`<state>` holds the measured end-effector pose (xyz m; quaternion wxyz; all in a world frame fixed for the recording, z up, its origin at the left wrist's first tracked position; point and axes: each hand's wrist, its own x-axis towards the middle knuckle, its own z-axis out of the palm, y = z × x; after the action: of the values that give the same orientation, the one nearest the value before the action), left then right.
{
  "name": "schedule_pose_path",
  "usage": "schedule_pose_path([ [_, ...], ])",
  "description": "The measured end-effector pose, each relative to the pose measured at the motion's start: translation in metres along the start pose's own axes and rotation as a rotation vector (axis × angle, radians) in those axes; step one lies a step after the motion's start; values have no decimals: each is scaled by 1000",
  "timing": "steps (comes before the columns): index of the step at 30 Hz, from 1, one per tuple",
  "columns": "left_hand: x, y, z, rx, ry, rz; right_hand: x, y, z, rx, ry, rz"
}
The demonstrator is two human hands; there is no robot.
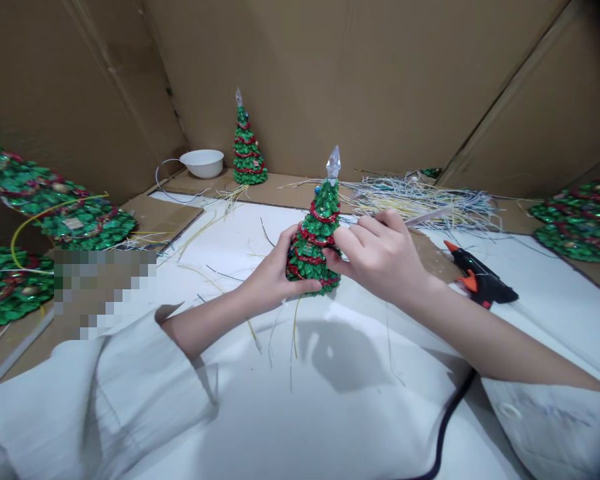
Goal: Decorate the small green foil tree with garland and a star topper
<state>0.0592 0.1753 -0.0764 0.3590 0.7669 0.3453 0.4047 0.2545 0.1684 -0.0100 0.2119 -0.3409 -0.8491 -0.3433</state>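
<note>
A small green Christmas tree figurine (314,250) with red garlands and a clear pointed topper (333,162) stands upright over the white work surface. My left hand (279,277) is wrapped round its lower left side, the thumb lying across the front near the base. On the right, my right hand (373,247) has its thumb and bent fingers pinched together against the tree's side. Whatever lies between those fingertips is hidden or too small to make out. Yellow and dark wires (295,328) show on the surface below the tree.
A black and orange hot glue gun (480,273) lies at right, its black cord (450,417) running toward me. Behind are a wire bundle (425,200), a white bowl (203,164) and another tree (249,148). More trees (75,207) rest at left and right. Cardboard walls (300,80) enclose the space.
</note>
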Motion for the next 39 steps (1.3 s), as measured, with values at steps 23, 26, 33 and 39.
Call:
schedule_pose_path([
  [23,0,-1,1,-32,-5,14,-6,-4,-6,-184,154,-100],
  [26,0,-1,1,-50,-10,12,-6,-9,-12,-226,148,-89],
  [33,0,-1,1,-66,-20,2,-6,-10,-15,-233,168,-116],
  [39,0,0,1,-53,-11,2,-6,-2,-11,-148,158,-149],
])
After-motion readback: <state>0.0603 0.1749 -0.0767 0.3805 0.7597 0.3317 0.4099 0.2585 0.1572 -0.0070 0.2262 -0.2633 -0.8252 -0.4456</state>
